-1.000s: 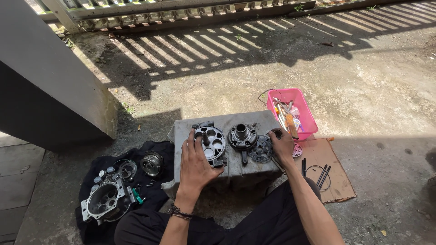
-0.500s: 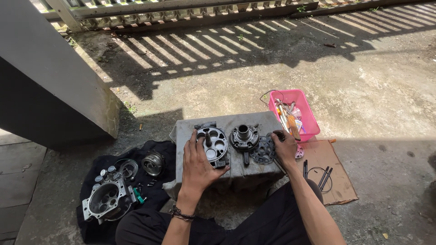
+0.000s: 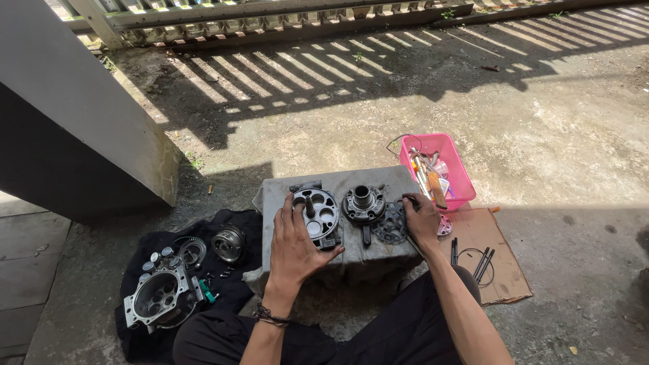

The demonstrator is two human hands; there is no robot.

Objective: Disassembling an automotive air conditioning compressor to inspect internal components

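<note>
My left hand (image 3: 295, 245) rests with fingers spread on a round metal plate with several holes (image 3: 316, 213), on a grey cloth-covered block (image 3: 351, 260). My right hand (image 3: 420, 220) touches the edge of a dark flat gasket-like plate (image 3: 390, 227) lying beside a round metal hub with a central bore (image 3: 364, 203). Whether the right fingers pinch the gasket is hard to tell.
A pink plastic basket (image 3: 455, 169) with tools stands right of the block. Cardboard (image 3: 497, 270) with thin rods and a wire ring lies by my right arm. A black cloth (image 3: 138, 334) at left carries a metal housing (image 3: 159, 297), a round part (image 3: 229, 242) and small pieces.
The view has shifted slightly. Both hands stay on the parts on the block, with the right hand moved a little along the gasket's edge.
</note>
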